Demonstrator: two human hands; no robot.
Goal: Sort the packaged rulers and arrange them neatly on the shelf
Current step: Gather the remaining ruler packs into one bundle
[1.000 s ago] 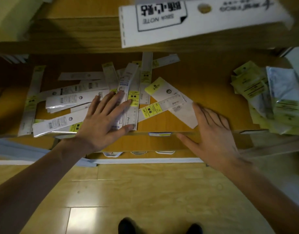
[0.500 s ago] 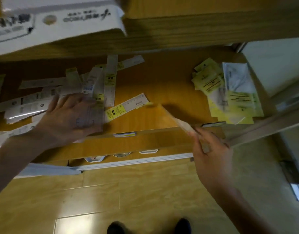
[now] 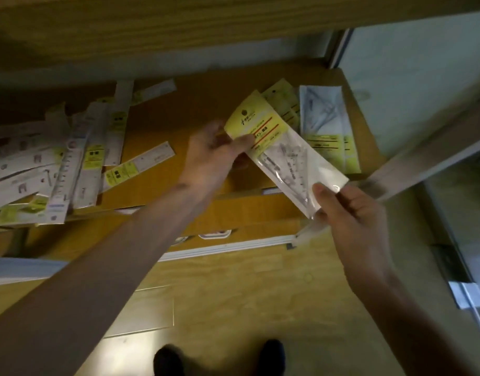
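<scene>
Two hands hold one packaged ruler set (image 3: 282, 156) between them, above the front edge of the wooden shelf (image 3: 206, 109). The left hand (image 3: 211, 156) pinches the packet's yellow header end, thumb on the printed face and fingers curled behind it. The right hand (image 3: 350, 210) grips the opposite, clear end, thumb (image 3: 321, 195) pressed on top of the plastic and the other fingers folded beneath. The packet runs diagonally from upper left to lower right, lifted off the shelf, with a clear triangular ruler faintly visible inside; the print on the header is too blurred to read.

Just behind and to the right of the held packet, a small stack of similar yellow-headed packets (image 3: 328, 142) lies on the right end of the shelf, with a pale blue-white packet (image 3: 321, 109) on top of it. On the left part of the shelf a loose heap of long, narrow ruler packs (image 3: 57, 164) lies criss-crossed, some overhanging the front edge. One long ruler pack (image 3: 141, 166) lies by itself between that heap and the left hand, angled across bare wood.

Above, the underside of an upper shelf board (image 3: 179, 25) crosses the frame. Below the shelf is a wooden floor (image 3: 233, 294), where the tips of two dark shoes (image 3: 168, 359) show at the bottom edge.
</scene>
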